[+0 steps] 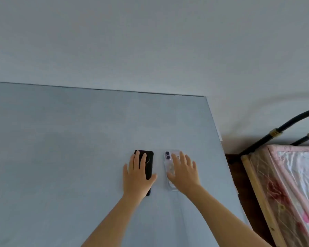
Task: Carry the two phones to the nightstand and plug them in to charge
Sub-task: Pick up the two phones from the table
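Two phones lie face down, side by side, on a pale blue-grey table (61, 139). The black phone (149, 163) is on the left, and my left hand (137, 177) rests flat on it with fingers spread and the thumb at its right edge. The light purple phone (168, 157), in a clear case, is on the right. My right hand (184, 173) lies over it with fingers apart, covering most of its lower half. Neither phone is lifted off the table. No nightstand or charging cable is in view.
The table's right edge (219, 139) runs diagonally toward me. Beyond it stands a bed with a pink patterned mattress (292, 184), a wooden side rail (260, 196) and a black metal headboard tube (282, 127). A plain white wall fills the top.
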A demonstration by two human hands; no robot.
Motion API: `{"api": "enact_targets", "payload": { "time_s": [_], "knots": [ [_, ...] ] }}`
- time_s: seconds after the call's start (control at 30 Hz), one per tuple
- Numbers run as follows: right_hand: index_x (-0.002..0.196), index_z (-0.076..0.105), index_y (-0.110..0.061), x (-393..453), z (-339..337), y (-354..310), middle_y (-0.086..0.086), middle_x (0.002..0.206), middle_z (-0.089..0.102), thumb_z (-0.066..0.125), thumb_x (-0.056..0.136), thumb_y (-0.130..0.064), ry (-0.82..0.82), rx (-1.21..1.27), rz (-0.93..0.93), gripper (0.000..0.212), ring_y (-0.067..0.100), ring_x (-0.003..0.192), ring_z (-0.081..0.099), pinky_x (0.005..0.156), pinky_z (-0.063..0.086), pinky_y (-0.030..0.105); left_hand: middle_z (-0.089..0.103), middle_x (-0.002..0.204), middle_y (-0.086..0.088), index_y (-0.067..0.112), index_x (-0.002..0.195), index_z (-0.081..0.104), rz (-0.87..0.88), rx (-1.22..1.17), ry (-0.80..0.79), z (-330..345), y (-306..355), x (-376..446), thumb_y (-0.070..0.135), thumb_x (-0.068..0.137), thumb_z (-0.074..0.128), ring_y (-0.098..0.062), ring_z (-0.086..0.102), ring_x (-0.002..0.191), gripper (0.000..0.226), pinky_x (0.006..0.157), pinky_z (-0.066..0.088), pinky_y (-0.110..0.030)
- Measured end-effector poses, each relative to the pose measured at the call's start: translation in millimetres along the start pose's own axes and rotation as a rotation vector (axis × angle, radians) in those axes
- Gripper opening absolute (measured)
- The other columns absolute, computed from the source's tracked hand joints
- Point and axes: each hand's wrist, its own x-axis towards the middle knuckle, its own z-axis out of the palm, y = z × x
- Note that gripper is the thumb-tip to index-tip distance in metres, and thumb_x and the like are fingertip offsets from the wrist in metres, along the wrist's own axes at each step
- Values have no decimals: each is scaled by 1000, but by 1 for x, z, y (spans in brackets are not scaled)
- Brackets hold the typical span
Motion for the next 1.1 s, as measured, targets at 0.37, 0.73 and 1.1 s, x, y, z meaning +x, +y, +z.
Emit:
{"api": "enact_targets", "payload": {
  "time_s": [0.37,0.73,1.1],
  "knots": [
    [150,1,-29,11,28,-12,19,158,-6,47,78,-74,-68,200,208,97,35,147,2,115,25,40,13,157,-15,31,148,12,-170,-83,35,15,4,1,64,81,50,-29,13,145,83,114,24,-41],
    [148,13,-35,8,20,-15,16,153,17,48,89,-55,-39,185,252,72,30,132,31,79,49,31,53,125,0,28,136,42,-206,-96,25,0,10,5,45,74,64,-21,49,103,68,63,41,-26],
    [124,49,-33,2,-15,5,1,118,50,68,69,-38,44,351,300,58,24,107,43,63,37,27,55,112,1,29,135,44,-180,-96,80,-28,20,6,43,70,65,-22,46,101,70,57,37,-28]
  ]
}}
